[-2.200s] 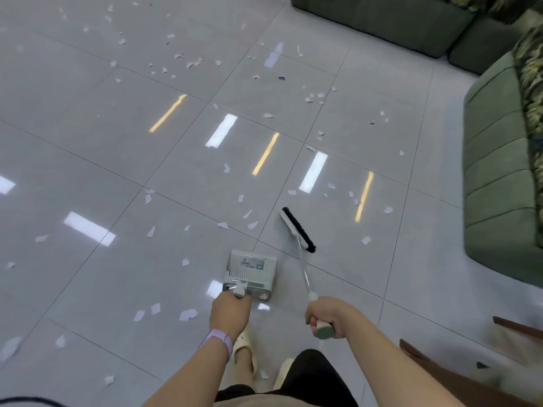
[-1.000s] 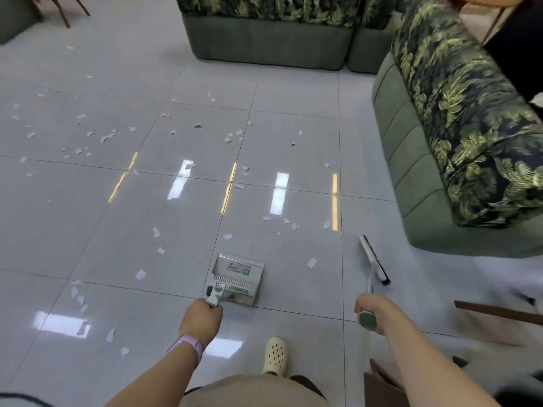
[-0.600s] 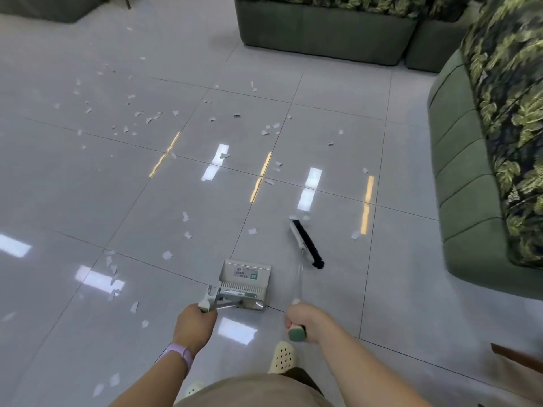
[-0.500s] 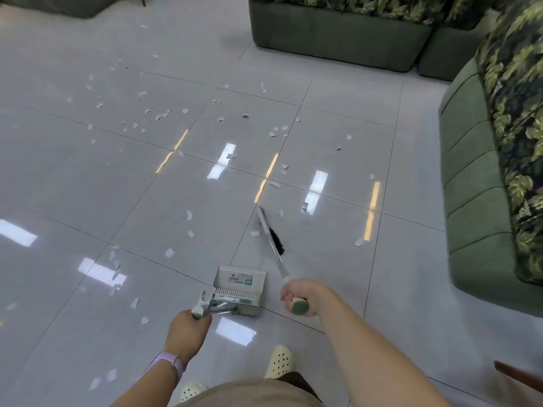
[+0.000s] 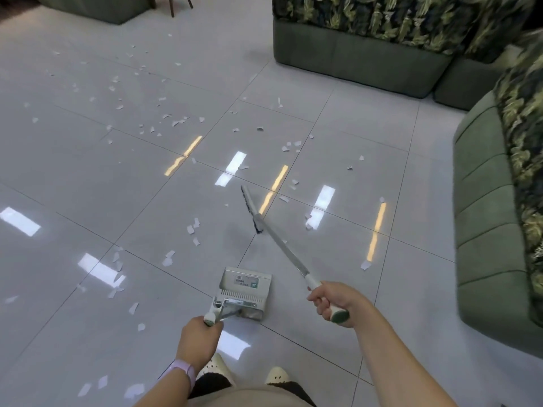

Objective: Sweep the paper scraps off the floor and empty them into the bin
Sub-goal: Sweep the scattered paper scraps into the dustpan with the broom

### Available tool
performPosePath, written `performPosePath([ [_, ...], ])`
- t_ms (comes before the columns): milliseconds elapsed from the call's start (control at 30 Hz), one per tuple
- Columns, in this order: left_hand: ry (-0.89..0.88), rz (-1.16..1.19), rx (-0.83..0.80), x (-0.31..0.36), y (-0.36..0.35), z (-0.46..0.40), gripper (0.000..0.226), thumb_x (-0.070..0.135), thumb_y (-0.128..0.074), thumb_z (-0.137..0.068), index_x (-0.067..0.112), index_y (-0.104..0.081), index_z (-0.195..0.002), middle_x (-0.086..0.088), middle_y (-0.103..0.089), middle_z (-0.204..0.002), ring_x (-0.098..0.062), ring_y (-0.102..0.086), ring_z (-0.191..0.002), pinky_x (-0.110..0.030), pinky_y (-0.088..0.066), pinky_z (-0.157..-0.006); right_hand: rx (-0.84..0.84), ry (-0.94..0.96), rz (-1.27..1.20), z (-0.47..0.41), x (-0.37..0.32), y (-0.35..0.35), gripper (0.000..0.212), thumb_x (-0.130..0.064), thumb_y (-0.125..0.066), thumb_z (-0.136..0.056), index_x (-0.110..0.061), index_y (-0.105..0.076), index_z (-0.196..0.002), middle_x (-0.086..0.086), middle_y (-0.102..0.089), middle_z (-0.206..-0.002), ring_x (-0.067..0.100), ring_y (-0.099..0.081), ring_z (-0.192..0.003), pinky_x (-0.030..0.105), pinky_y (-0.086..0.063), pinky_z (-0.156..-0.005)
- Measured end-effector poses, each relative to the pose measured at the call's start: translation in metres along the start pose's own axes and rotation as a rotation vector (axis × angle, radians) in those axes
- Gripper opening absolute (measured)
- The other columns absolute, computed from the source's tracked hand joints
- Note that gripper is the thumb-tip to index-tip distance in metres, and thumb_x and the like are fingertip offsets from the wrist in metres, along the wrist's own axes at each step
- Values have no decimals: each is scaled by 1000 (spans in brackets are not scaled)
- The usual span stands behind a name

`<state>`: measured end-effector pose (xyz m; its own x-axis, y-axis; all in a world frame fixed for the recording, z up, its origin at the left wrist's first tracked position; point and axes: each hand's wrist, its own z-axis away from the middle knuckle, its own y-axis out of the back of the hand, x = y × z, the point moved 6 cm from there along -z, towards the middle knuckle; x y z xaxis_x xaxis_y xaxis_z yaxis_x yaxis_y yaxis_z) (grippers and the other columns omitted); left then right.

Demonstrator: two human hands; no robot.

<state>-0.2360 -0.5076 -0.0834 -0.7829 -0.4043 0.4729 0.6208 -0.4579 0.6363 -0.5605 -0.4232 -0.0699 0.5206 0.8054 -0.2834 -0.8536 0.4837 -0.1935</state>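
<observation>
Task progress: early, by the look of it. Paper scraps [image 5: 194, 230] lie scattered over much of the tiled floor [image 5: 73, 171], thickest to the upper left, with more near the broom head and a few close to the feet. None can be made out inside the dustpan [image 5: 245, 292]. No bin is in view.

Work remaining: gathering the scraps into a heap, brushing them into the dustpan, and carrying them to a bin, wherever that stands.

Broom [image 5: 279, 242]: a long pale shaft running up and to the left from the right hand; its narrow head [image 5: 249, 208] is at the floor beyond the dustpan, just right of a small cluster of scraps. Whether the bristles touch the tile cannot be told.

Dustpan: a pale, boxy pan resting on the floor just ahead of the feet, open mouth facing away from the person, handle rising back towards the left hand.

Left hand [image 5: 199, 339]: low and in front of the body, forearm reaching forward, a pale band on the wrist; fingers wrapped round the top of the dustpan handle.

Right hand [image 5: 333, 302]: held further out to the right, arm extended; fingers closed round the green-capped end of the broom shaft.

Surroundings: green sofas [image 5: 496, 224] with leaf-patterned cushions along the right and far sides.
</observation>
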Motion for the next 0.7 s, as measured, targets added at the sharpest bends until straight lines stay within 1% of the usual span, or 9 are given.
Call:
performPosePath([
  [133,-32,4,-40,19,-7,-17,29,21,-64,-91,2,-60,-68,-8,-59,-62,-21,-48,-56,-29,-35,-53,197,46,-86,7,15,29,18,7,-53,-90,-1,-47,-105,5,-45,-59,7,-36,-39,17,-33,-33],
  [233,-78,-3,-77,37,-9,-36,30,21,-62,-92,-3,-64,-75,-9,-63,-66,-22,-50,-58,-29,-37,-54,346,66,-168,14,26,52,22,10,-52,-89,2,-48,-109,8,-47,-62,9,-40,-35,19,-37,-34],
  [300,-114,-20,-103,52,-12,-51,33,23,-61,-93,3,-59,-67,-7,-58,-62,-21,-47,-57,-29,-35,-54,443,63,-195,23,32,69,26,10,-52,-88,4,-49,-113,10,-49,-64,11,-43,-33,20,-40,-36],
  [367,-140,-40,-132,70,-13,-66,37,25,-59,-94,9,-53,-61,-6,-53,-58,-22,-45,-55,-29,-33,-53,520,57,-222,34,38,85,23,11,-50,-88,7,-50,-111,10,-50,-65,12,-43,-33,21,-42,-37],
  [433,-151,-51,-163,85,-15,-85,39,27,-58,-95,10,-53,-60,-8,-54,-57,-23,-47,-55,-29,-36,-54,558,66,-265,44,40,97,17,12,-49,-89,8,-52,-105,8,-48,-60,12,-41,-31,19,-41,-35],
  [500,-154,-77,-195,97,-19,-104,39,27,-57,-96,8,-57,-62,-9,-59,-60,-24,-52,-56,-30,-41,-55,572,75,-351,54,39,105,11,12,-49,-91,6,-53,-99,6,-46,-57,11,-39,-28,17,-39,-32],
  [567,-154,-104,-223,102,-21,-120,38,24,-58,-95,9,-56,-61,-7,-58,-58,-25,-52,-55,-32,-46,-56,602,69,-421,63,37,113,11,11,-50,-91,6,-54,-101,7,-49,-60,11,-40,-29,17,-39,-32],
  [633,-144,-124,-240,101,-19,-127,38,22,-59,-93,9,-54,-58,-7,-54,-54,-27,-49,-53,-35,-50,-56,620,42,-451,70,38,117,11,9,-52,-90,6,-55,-100,7,-50,-55,12,-41,-29,17,-39,-31],
  [700,-134,-125,-244,99,-15,-129,39,20,-60,-93,9,-52,-57,-7,-53,-52,-27,-49,-51,-33,-47,-55,634,7,-462,70,41,121,9,6,-53,-90,4,-54,-99,5,-47,-49,12,-41,-29,17,-38,-31],
])
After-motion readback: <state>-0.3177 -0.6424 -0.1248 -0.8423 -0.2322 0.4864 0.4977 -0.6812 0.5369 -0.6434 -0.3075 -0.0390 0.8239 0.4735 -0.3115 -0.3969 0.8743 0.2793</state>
